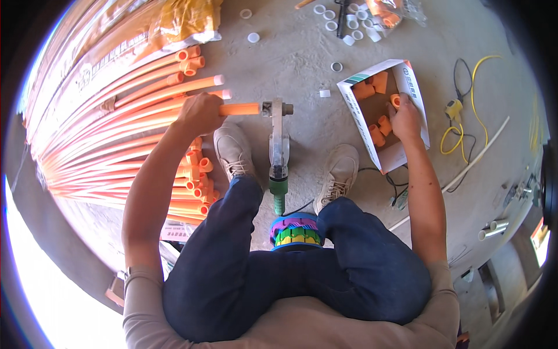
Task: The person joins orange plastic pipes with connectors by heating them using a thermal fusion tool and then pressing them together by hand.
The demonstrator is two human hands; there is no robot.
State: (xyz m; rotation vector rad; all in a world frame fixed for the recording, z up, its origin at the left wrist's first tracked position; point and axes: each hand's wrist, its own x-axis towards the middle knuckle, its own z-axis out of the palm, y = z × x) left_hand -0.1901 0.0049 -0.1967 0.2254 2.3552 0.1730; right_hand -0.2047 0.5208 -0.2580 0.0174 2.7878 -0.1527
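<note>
My left hand (199,113) is closed round an orange pipe (242,109), whose free end points at the metal heads of a pipe welding tool (278,139) with a green handle, standing upright in view between my shoes. Whether pipe and head touch, I cannot tell. My right hand (405,121) reaches into a white cardboard box (394,157) and grips a small orange fitting (396,100). Other orange fittings (376,134) lie in the box around it.
Many orange pipes (104,139), some with fittings, lie at the left beside wrapped bundles (145,35). White rings (331,25) are scattered at the top. Cables and a yellow plug (454,109) lie right of the box, near a white pipe (476,154). A colourful stool (295,235) is beneath me.
</note>
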